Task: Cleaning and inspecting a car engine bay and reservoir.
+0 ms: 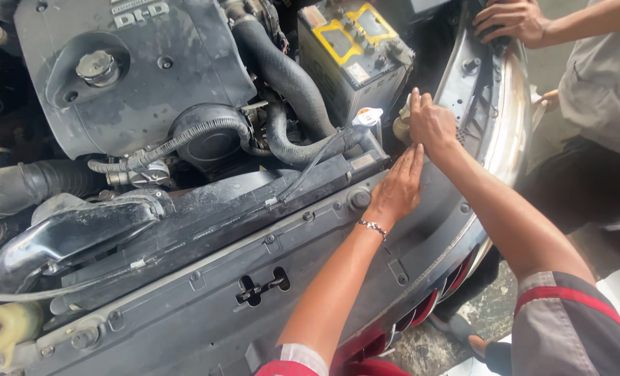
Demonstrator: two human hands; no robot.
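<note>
The left hand (399, 186) is lying flat and empty on the grey panel (268, 278), while just beyond its fingertips the right hand (430, 124) is gripping a pale part (402, 127).

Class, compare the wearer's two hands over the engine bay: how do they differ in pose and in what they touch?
The left hand lies flat, fingers straight, on the dark front panel; the right hand is curled in a grip around a small pale object, partly hidden. The left wrist wears a bracelet; the right wrist is bare. Both are bare hands, close together, reaching from grey sleeves with red bands.

A car repair workshop: open engine bay (136, 76), battery (355, 49), grimy concrete floor (484, 313).
</note>
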